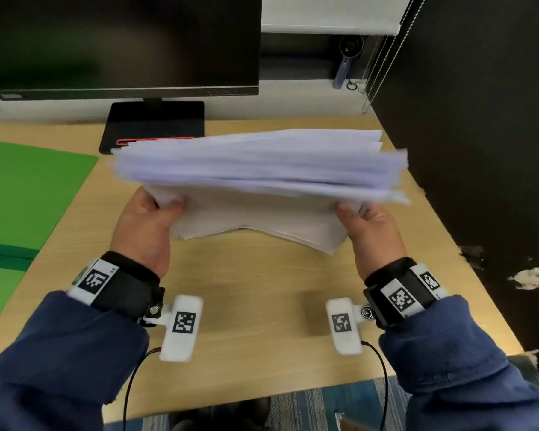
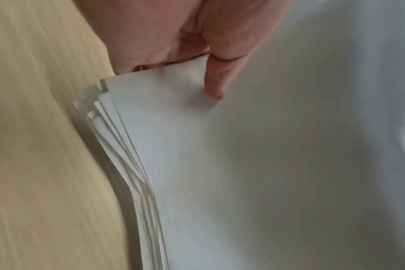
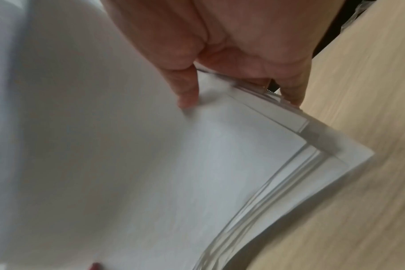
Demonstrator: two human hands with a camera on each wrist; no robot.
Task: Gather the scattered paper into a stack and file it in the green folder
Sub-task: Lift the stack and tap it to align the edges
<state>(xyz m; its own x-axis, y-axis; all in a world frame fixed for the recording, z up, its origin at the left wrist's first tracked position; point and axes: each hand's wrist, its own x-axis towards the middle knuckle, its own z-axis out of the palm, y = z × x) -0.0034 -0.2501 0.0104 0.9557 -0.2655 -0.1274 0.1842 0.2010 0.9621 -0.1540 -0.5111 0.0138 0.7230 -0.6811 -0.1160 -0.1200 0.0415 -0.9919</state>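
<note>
Both sleeves reach in; left hand and right hand each pinch an end of the paper stack above the table's middle. Tap its uneven edges square before carrying it to the green folder at the left edge.

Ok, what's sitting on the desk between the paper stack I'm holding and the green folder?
Nothing: in the head view only bare wooden desk separates the paper stack from the green folder at the left edge.
</note>
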